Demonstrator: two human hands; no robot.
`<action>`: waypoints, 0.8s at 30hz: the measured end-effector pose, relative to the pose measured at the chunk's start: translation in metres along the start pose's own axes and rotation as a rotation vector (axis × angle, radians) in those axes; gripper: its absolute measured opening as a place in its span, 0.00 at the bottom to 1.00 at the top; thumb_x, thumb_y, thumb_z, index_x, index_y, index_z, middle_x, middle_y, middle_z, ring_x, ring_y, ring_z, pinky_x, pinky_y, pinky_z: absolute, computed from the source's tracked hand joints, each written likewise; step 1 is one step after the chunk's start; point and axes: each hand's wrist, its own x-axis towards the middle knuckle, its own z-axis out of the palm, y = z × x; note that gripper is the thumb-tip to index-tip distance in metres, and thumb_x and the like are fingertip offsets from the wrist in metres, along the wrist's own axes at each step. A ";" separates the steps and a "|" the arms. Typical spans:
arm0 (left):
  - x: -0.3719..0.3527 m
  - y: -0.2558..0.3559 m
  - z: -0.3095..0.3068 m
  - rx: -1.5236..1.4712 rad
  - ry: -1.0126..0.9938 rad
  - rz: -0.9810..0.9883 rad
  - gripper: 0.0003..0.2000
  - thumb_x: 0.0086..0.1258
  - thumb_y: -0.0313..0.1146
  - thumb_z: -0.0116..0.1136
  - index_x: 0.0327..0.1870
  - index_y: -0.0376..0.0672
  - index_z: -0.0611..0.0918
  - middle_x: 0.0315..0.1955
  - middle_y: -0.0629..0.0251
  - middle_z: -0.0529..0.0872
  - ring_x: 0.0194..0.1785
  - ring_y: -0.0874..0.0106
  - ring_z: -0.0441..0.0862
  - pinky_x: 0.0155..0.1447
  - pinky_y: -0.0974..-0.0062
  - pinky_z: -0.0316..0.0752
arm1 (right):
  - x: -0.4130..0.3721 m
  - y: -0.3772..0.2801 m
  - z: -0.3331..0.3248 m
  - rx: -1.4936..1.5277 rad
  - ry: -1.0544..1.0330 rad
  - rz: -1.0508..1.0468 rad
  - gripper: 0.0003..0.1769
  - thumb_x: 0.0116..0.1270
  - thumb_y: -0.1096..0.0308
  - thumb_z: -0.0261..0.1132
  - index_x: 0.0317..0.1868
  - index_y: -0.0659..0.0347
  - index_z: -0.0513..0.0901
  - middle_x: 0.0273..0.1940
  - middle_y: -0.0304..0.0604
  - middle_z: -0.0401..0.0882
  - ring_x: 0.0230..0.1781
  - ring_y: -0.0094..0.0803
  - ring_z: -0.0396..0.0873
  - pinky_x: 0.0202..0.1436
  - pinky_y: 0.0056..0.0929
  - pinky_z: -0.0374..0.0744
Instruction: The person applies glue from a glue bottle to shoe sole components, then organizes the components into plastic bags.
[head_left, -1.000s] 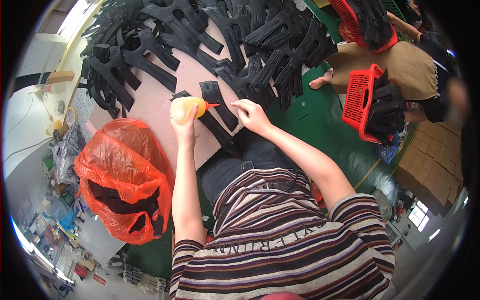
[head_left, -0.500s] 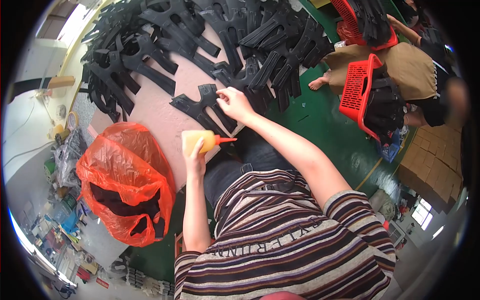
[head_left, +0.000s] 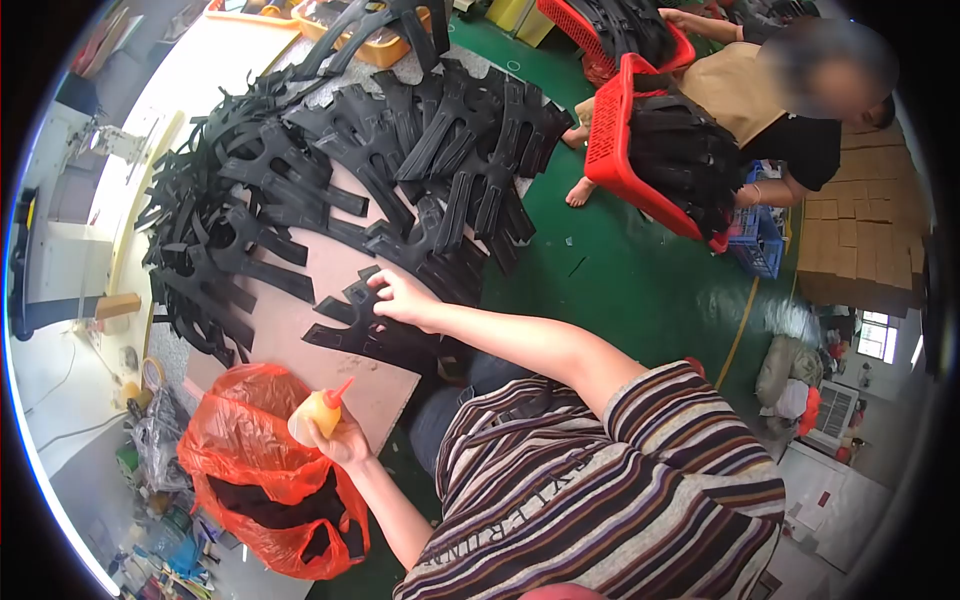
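Note:
My left hand (head_left: 343, 437) is wrapped round a squeeze bottle (head_left: 313, 417) of yellow liquid, its red pointed nozzle tilted up and right. In front of me a black flat cut-out piece with branching strap-like arms (head_left: 345, 325) lies at the near part of the pink tabletop (head_left: 300, 345). My right hand (head_left: 398, 298) is at the upper right of this piece, fingers bent and closed at its edge; the fingertips partly cover it. Many similar black pieces (head_left: 290, 175) lie heaped just beyond.
A red plastic bag (head_left: 240, 420) with dark contents stands left of my left hand. Right of the table, on the green floor (head_left: 610, 290), a person handles a red basket (head_left: 612, 150) of black pieces. Stacked brown cartons (head_left: 855, 240) stand behind. An orange tray (head_left: 385, 45) is at the far end.
The view has swung, so the far tray and the other person show more. My left hand has drawn the bottle towards the red bag, nozzle now pointing higher. My right hand has shifted over the piece's upper edge.

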 end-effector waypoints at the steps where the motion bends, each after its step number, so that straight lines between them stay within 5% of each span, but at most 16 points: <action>1: 0.001 0.002 0.002 -0.034 -0.026 0.000 0.22 0.72 0.36 0.63 0.61 0.32 0.76 0.59 0.51 0.82 0.64 0.56 0.79 0.69 0.56 0.76 | -0.004 -0.008 -0.010 0.134 0.009 0.014 0.29 0.56 0.76 0.66 0.61 0.65 0.72 0.47 0.50 0.80 0.47 0.38 0.82 0.52 0.33 0.81; 3: 0.002 0.005 0.001 -0.024 -0.002 0.004 0.22 0.72 0.36 0.63 0.61 0.32 0.76 0.59 0.51 0.82 0.64 0.56 0.79 0.68 0.55 0.78 | -0.011 -0.034 -0.050 0.477 0.013 0.038 0.30 0.58 0.83 0.60 0.63 0.74 0.69 0.49 0.51 0.80 0.38 0.42 0.85 0.40 0.37 0.86; 6: 0.001 0.005 0.005 -0.028 0.009 -0.014 0.22 0.72 0.36 0.63 0.61 0.32 0.76 0.58 0.51 0.82 0.63 0.55 0.79 0.67 0.55 0.78 | 0.007 -0.043 -0.149 0.684 0.215 -0.056 0.36 0.59 0.80 0.57 0.70 0.68 0.60 0.45 0.57 0.79 0.33 0.48 0.85 0.33 0.40 0.86; 7: 0.001 0.005 0.005 -0.032 0.004 -0.016 0.22 0.72 0.36 0.63 0.61 0.32 0.76 0.58 0.51 0.82 0.63 0.55 0.79 0.67 0.55 0.79 | 0.002 -0.058 -0.175 0.792 0.410 -0.006 0.33 0.58 0.79 0.57 0.67 0.66 0.63 0.44 0.57 0.79 0.32 0.48 0.85 0.35 0.41 0.86; 8: 0.001 0.006 0.005 -0.033 0.000 -0.016 0.22 0.72 0.37 0.63 0.60 0.32 0.76 0.58 0.51 0.82 0.63 0.55 0.80 0.67 0.55 0.79 | 0.009 -0.056 -0.211 0.783 0.393 -0.176 0.14 0.60 0.78 0.55 0.47 0.65 0.74 0.40 0.56 0.81 0.35 0.46 0.84 0.39 0.41 0.85; 11: 0.000 0.008 0.004 -0.054 0.003 -0.021 0.22 0.72 0.36 0.64 0.61 0.33 0.75 0.58 0.51 0.82 0.62 0.55 0.80 0.67 0.55 0.79 | 0.025 -0.052 -0.306 0.967 0.573 0.000 0.10 0.57 0.74 0.57 0.38 0.72 0.75 0.38 0.55 0.82 0.39 0.47 0.84 0.45 0.39 0.85; 13: -0.001 0.007 0.005 -0.072 0.019 -0.018 0.24 0.71 0.35 0.64 0.62 0.32 0.73 0.58 0.50 0.81 0.62 0.55 0.80 0.68 0.54 0.79 | 0.030 -0.056 -0.334 0.961 0.713 -0.070 0.17 0.57 0.74 0.57 0.46 0.77 0.73 0.41 0.58 0.82 0.42 0.49 0.83 0.47 0.40 0.85; 20: -0.005 0.009 0.009 -0.040 0.110 0.006 0.23 0.72 0.36 0.63 0.63 0.33 0.74 0.59 0.51 0.81 0.64 0.55 0.78 0.69 0.55 0.76 | 0.071 -0.086 -0.430 0.831 0.663 -0.055 0.22 0.55 0.74 0.58 0.50 0.76 0.69 0.41 0.61 0.81 0.39 0.53 0.84 0.43 0.46 0.87; 22: -0.007 0.011 0.011 0.006 0.130 0.025 0.23 0.73 0.37 0.61 0.64 0.34 0.73 0.60 0.52 0.80 0.65 0.56 0.77 0.72 0.56 0.72 | 0.098 -0.082 -0.474 0.744 0.596 -0.069 0.17 0.53 0.77 0.60 0.45 0.66 0.72 0.36 0.52 0.79 0.34 0.51 0.83 0.42 0.48 0.88; 23: -0.009 0.011 0.020 0.019 0.190 0.002 0.23 0.74 0.37 0.59 0.64 0.34 0.73 0.60 0.52 0.81 0.64 0.56 0.78 0.72 0.56 0.72 | 0.102 -0.090 -0.464 0.624 0.651 -0.239 0.13 0.52 0.76 0.63 0.40 0.60 0.75 0.32 0.44 0.76 0.32 0.44 0.81 0.41 0.42 0.87; 24: -0.008 0.013 0.017 0.037 0.170 -0.018 0.22 0.73 0.37 0.59 0.64 0.35 0.73 0.59 0.52 0.81 0.63 0.56 0.78 0.71 0.54 0.72 | 0.119 -0.084 -0.487 0.490 0.708 -0.155 0.10 0.51 0.75 0.66 0.34 0.55 0.76 0.31 0.37 0.74 0.33 0.37 0.79 0.36 0.37 0.82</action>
